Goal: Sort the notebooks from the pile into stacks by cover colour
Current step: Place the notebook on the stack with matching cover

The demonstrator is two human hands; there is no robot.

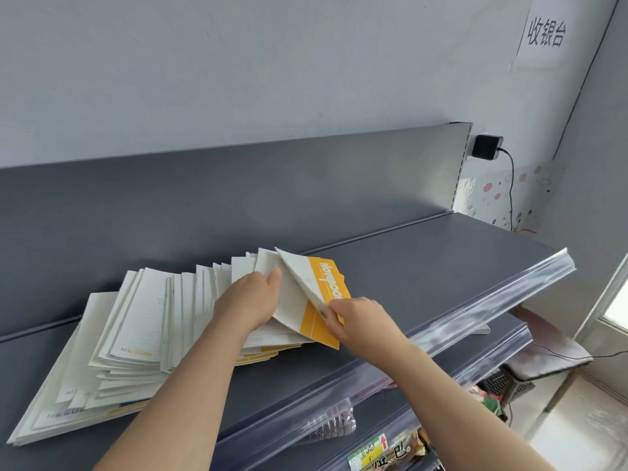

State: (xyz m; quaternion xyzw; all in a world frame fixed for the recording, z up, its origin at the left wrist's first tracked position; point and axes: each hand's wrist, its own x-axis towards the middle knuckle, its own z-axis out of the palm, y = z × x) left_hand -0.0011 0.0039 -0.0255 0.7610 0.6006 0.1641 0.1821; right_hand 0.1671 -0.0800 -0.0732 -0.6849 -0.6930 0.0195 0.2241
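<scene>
The yellow notebook (327,290) is pinched edgewise by fingers (332,311) of the right hand (360,322); it may be dropped. The fanned pile (142,334), pressed by the flat-fingered left hand (249,299), may be dragged askew.

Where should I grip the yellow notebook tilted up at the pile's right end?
Pinch the near right edge of the yellow notebook, coming from the right, as the right hand does. It stands tilted off the pile, so that edge is free; the left hand rests on the pile.
</scene>
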